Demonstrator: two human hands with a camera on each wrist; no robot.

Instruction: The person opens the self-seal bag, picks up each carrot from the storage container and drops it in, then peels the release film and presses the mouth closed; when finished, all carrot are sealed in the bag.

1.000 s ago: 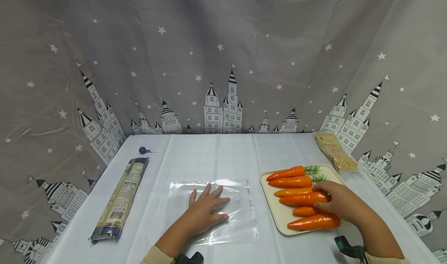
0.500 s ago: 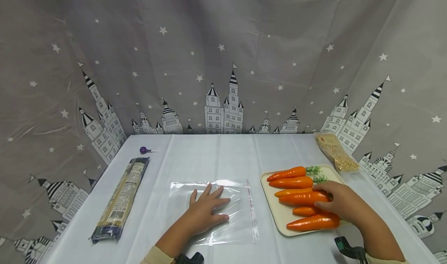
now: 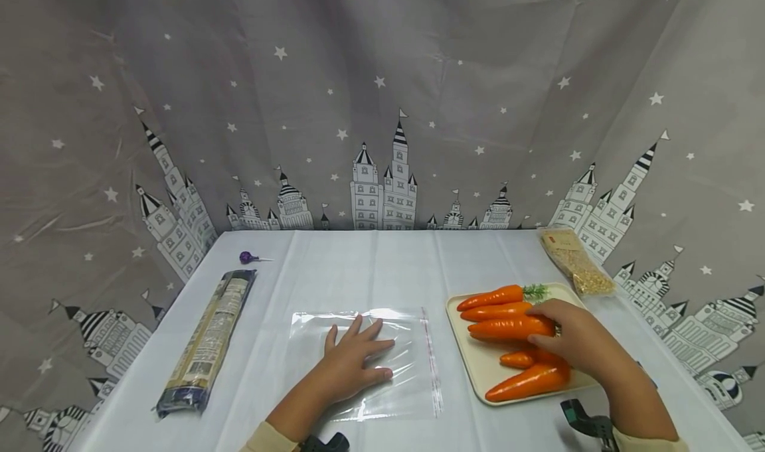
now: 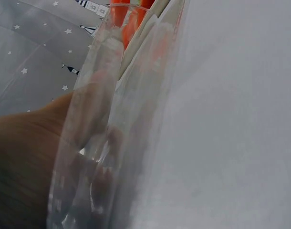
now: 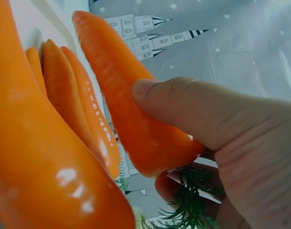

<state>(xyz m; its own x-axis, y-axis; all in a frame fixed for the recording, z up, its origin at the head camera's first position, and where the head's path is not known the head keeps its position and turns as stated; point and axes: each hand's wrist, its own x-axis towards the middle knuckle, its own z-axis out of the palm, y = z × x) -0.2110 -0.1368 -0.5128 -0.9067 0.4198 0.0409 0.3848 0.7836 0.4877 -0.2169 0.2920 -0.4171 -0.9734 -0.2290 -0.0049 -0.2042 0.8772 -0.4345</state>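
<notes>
My left hand (image 3: 352, 359) lies with fingers spread on a clear plastic zip bag (image 3: 412, 352), which has a red line along its right edge. In the left wrist view, an edge of the bag (image 4: 88, 143) stands up in front of the hand. My right hand (image 3: 576, 339) grips an orange carrot (image 3: 505, 329) near its top, over a cream tray (image 3: 469, 366). The right wrist view shows the thumb pressed on this carrot (image 5: 121, 100), with its green leaves (image 5: 191, 195) by the fingers. Several other carrots (image 3: 532, 379) lie on the tray.
A long printed package (image 3: 206, 339) lies at the left of the white table. Behind it is a small purple-headed item (image 3: 247, 257) with a thin pale shaft. A bag of yellowish grains (image 3: 576, 263) lies at the back right. A grey castle-print curtain (image 3: 382, 74) hangs behind.
My right hand has moved slightly up and to the left, raising the carrot off the others. The front carrots have shifted a little. My left hand and the bag have stayed still.
</notes>
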